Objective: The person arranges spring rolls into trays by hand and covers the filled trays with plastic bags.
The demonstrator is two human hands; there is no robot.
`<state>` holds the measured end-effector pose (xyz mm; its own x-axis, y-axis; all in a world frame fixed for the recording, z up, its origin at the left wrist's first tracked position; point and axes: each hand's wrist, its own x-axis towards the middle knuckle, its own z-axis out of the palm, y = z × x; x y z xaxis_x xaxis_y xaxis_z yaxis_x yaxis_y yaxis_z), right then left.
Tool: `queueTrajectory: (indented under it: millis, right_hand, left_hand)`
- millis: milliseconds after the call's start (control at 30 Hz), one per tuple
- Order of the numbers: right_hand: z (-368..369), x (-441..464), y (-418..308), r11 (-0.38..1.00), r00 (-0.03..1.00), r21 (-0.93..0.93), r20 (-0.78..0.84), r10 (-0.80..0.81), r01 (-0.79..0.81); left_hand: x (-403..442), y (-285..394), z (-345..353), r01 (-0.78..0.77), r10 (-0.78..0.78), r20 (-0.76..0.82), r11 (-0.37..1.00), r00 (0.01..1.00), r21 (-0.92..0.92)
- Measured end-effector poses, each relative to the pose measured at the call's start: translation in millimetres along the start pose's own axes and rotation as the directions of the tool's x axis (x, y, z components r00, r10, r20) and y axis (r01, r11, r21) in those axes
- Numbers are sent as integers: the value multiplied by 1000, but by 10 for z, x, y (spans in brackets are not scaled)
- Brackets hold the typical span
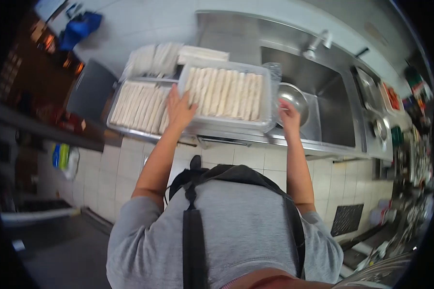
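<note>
Left hand (180, 111), fingers spread, lies over the near part of the left edge of a clear tub (236, 124) — whether it grips the wall or only rests there, I cannot tell. Right hand (288, 114), its fingers half bent, is just off the tub's right edge; blur hides whether it pinches anything. Pale strips (226, 94) lie side by side in the tub, which sits at the counter's front edge, left of the sink.

Handling or steadying the tub seems to be the step in hand; shifting it would call for a hold at both ends, kept level so the strips stay in line.

Left of the tub, a metal tray (130, 131) holds more such strips. Behind these two, towards the back of the counter (226, 31), are white bundles (155, 60). Right of the tub is the steel sink (337, 113), with a metal bowl (299, 91) at its left side and a tap (318, 45) at its back edge. Pans (366, 89) stand by the counter's right end.

Pale tiles (323, 183) cover the floor — a dark grate (348, 219) is set there, to the right.
</note>
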<state>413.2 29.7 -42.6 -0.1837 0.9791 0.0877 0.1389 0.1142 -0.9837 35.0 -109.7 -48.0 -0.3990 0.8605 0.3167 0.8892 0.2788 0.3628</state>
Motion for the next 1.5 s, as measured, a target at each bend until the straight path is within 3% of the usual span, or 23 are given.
queueTrajectory:
  millis: [100,233,333,367,467,533,600,833,933,1033,1133,1267,1333,1400,1500]
  right_hand:
    - [93,-148,-319,988,988,74,-65,143,-138]
    - [-13,-293,-194,950,950,165,215,227,-264]
    - [-76,-497,-136,959,961,159,189,203,-234]
    - [-119,-556,-87,964,966,121,142,218,-236]
    - [-147,-782,-138,971,971,36,-28,239,-238]
    - [-151,-890,-61,935,924,164,-172,342,-316]
    - [-137,-950,-11,927,899,156,-233,370,-341]
    - [352,-891,-204,966,909,6,-336,247,-260]
    - [462,-956,-181,953,905,-138,-374,202,-270]
    - [575,-1191,-191,909,884,-307,-452,121,-281]
    - [616,-1539,-214,844,864,-407,-490,121,-349]
    - [569,-2067,99,770,826,-452,-539,167,-450]
    - [350,-2475,631,692,856,-570,-498,136,-442]
    - [275,-2893,982,599,835,-601,-492,244,-529]
    - [81,-3871,1728,594,797,-535,-450,402,-601]
  left_hand:
    - [36,6,-9,62,-60,57,998,997,-26]
    - [27,19,-95,24,-20,110,999,994,-43]
    - [25,-12,-208,21,-1,181,994,984,-110]
    - [3,-58,-254,29,2,215,989,977,-142]
    - [-44,-328,-354,-24,144,217,878,966,-478]
    - [6,-519,-532,-33,175,197,821,965,-570]
    - [62,-807,-600,-40,177,158,778,972,-627]
    - [359,-1922,-391,116,-37,189,895,981,-430]
    - [549,-2088,-274,92,-26,187,932,982,-352]
    - [822,-1913,-341,4,52,175,953,983,-303]
    - [1090,-1422,-453,-293,333,35,870,942,-396]
    - [1195,-409,-385,-532,645,42,664,763,-526]
    - [1163,61,-153,-652,751,133,635,647,-415]
    - [1140,351,129,-657,726,316,687,610,-310]
    - [1163,462,409,-586,604,567,773,560,-244]
